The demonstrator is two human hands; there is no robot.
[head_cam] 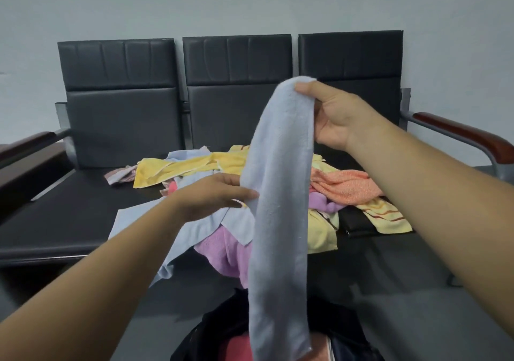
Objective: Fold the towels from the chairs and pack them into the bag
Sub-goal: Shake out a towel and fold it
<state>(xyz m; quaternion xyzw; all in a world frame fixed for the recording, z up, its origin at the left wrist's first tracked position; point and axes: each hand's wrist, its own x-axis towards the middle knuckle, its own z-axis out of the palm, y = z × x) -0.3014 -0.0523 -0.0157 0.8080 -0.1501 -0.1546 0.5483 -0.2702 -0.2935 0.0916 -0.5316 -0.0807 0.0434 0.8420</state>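
Hanging long and thin, the light blue towel (278, 193) was held up in front of the chairs (122, 115). It was pinched at its top end in the grip of the right hand (336, 115). Its left edge was touched halfway down by the left hand (214, 193). Whether that grip was closed on the cloth could not be told.

The towel could be dropped if the small pinch at the top slipped. The fold could be lost if the middle was pulled crooked. The low end was hung over the open dark bag (217, 321), so it could be caught on the rim. The pile of towels (180, 170) was spread just behind. A bare seat was left open on the left.
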